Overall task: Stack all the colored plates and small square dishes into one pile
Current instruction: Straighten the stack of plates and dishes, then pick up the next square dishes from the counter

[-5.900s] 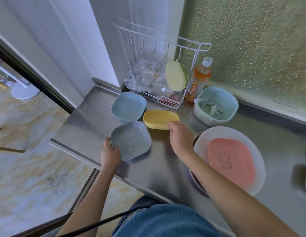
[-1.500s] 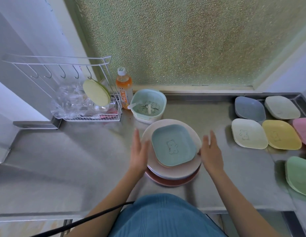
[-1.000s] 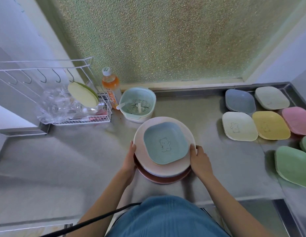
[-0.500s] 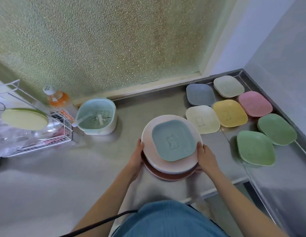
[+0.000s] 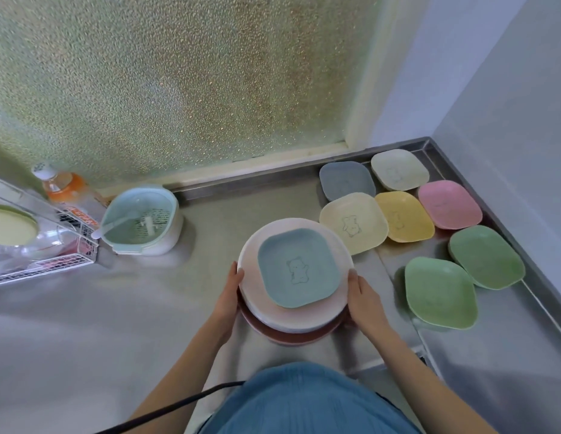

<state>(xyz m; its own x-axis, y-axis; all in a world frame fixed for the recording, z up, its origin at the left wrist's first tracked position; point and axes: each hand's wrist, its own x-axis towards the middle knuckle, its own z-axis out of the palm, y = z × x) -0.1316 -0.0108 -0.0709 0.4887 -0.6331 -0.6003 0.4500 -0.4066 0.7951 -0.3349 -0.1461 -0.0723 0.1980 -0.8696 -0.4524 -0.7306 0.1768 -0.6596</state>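
A pile of round plates (image 5: 291,317) sits in front of me, pale pink above and reddish brown at the bottom, with a blue square dish (image 5: 299,268) bearing a bear outline on top. My left hand (image 5: 229,292) grips the pile's left rim and my right hand (image 5: 362,297) grips its right rim. To the right, several square dishes lie singly on the steel counter: grey (image 5: 346,183), off-white (image 5: 399,169), cream (image 5: 352,227), yellow (image 5: 404,216), pink (image 5: 450,203) and two green ones (image 5: 440,291) (image 5: 487,256).
A mint strainer bowl (image 5: 141,220) with a white spoon stands at the back left. Beside it are an orange drink bottle (image 5: 64,187) and a white wire rack (image 5: 38,239) holding a pale yellow lid. The counter (image 5: 85,324) ends in a raised rim at the right wall.
My view has swung right and the pile, held at both rims, has shifted right toward the loose square dishes. Six seconds ago my hands were at dishes on the counter's left end.
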